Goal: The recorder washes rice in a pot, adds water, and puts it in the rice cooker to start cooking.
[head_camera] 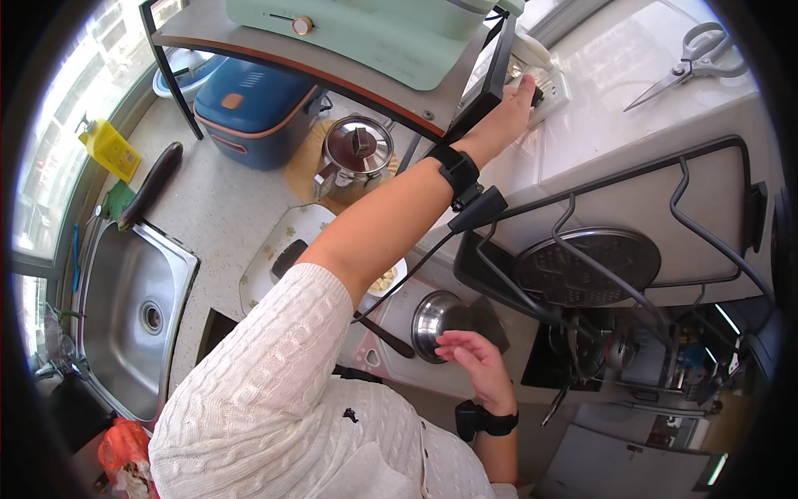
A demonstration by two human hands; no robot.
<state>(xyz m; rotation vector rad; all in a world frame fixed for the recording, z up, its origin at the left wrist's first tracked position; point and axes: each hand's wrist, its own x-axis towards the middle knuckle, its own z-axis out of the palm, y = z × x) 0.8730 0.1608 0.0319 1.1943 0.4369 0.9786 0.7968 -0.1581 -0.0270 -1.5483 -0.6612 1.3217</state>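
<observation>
My left hand (514,109) reaches past the black shelf frame (483,87) to a white wall socket (555,93), its fingers closed around a black plug (537,96). Part of that hand is hidden. My right hand (477,368) is loosely spread with nothing in it, its fingertips beside an upturned-looking steel bowl (433,324); whether they touch is unclear. The bowl stands on a pale cutting board (399,362) with a dark-handled knife (386,337). Behind my forearm are a white dish of peeled cloves (386,277) and a lidded glass pot (358,150).
A steel sink (128,312), eggplant (153,184), yellow bottle (109,150) and blue rice cooker (255,112) are at left. A green appliance (386,37) stands on the shelf. Scissors (692,65) lie upper right; a black wire rack (623,287) holds a round steel lid (589,265).
</observation>
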